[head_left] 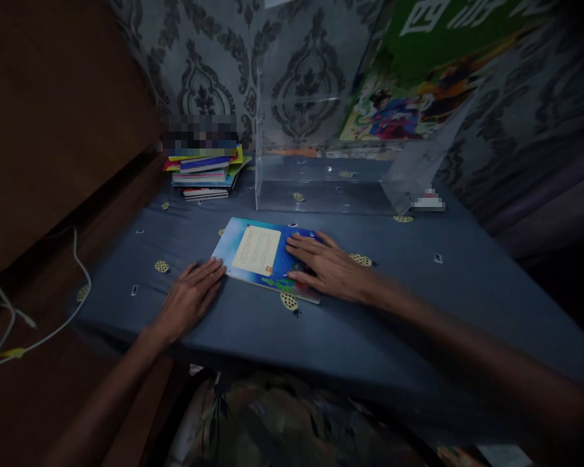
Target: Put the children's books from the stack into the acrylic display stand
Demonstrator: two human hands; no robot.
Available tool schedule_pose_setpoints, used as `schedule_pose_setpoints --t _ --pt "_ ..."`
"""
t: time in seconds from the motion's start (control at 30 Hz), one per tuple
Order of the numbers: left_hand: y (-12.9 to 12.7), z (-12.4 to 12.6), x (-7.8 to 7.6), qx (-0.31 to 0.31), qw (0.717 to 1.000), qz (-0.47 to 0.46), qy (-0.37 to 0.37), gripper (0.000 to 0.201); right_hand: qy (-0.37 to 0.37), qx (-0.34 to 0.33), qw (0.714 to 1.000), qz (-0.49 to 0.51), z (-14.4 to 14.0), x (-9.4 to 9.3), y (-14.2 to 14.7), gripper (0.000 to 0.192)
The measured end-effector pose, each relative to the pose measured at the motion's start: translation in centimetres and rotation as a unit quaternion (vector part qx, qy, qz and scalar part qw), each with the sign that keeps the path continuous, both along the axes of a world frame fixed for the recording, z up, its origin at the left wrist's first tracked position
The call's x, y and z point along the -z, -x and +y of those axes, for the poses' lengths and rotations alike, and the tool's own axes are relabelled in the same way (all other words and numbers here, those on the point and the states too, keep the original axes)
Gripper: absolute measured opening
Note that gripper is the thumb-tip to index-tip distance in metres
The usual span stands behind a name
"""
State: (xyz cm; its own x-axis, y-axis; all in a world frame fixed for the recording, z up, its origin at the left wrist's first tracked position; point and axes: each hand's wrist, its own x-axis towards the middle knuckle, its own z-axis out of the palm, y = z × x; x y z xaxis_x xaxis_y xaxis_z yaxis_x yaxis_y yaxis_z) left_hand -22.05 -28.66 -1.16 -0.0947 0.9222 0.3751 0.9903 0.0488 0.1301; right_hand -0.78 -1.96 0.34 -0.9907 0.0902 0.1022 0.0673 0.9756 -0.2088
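Observation:
A thin book (257,249) with a blue cover and a cream text panel lies flat on the dark blue tablecloth (394,337). My right hand (324,266) rests palm down across the right part of the cover, fingers stretched out and apart, hiding some of the picture. At the book's lower left corner, my left hand (192,292) lies on the cloth with its fingers extended and the tips touching the edge. Neither hand is wrapped round anything.
A clear acrylic stand (321,194) stands behind the book, with a green illustrated book (399,97) upright at its right. A stack of books (204,170) sits back left. White cable (85,279) hangs at the left edge beside a brown wooden panel (53,97).

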Motion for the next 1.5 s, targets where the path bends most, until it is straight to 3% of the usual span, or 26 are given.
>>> schedule_pose_setpoints --t 0.13,0.23,0.37,0.7,0.9,1.1,1.27,1.5 --pt "-0.8 0.0 0.1 -0.053 0.999 -0.004 -0.008 0.036 0.011 -0.044 0.998 -0.038 -0.5 -0.6 7.1 0.060" --pt "-0.9 -0.1 -0.2 -0.069 0.997 -0.023 -0.002 0.037 0.015 -0.032 0.999 -0.032 -1.2 0.0 12.3 0.059" --pt "-0.7 -0.2 -0.2 -0.062 0.996 -0.064 -0.028 0.036 0.007 -0.068 0.998 -0.009 -2.8 0.8 14.9 0.055" --pt "0.2 0.0 -0.3 -0.150 0.970 -0.157 -0.106 0.035 0.003 -0.199 0.980 0.006 -7.0 0.7 10.9 0.046" --pt "0.6 0.2 0.1 -0.045 0.987 -0.142 -0.052 0.046 -0.004 -0.210 0.978 0.008 -8.0 0.6 9.5 0.041" --pt "0.7 0.1 0.5 -0.032 0.993 -0.113 -0.012 0.046 -0.005 -0.198 0.980 0.018 -8.7 0.2 7.5 0.040" --pt "0.5 0.1 0.5 -0.044 0.996 -0.077 -0.012 0.038 -0.017 -0.186 0.982 0.024 -8.1 0.9 3.9 0.042" --pt "0.0 0.1 -0.4 -0.052 0.998 -0.002 0.021 0.051 -0.006 -0.052 0.998 0.037 -6.0 1.8 -1.9 0.049"
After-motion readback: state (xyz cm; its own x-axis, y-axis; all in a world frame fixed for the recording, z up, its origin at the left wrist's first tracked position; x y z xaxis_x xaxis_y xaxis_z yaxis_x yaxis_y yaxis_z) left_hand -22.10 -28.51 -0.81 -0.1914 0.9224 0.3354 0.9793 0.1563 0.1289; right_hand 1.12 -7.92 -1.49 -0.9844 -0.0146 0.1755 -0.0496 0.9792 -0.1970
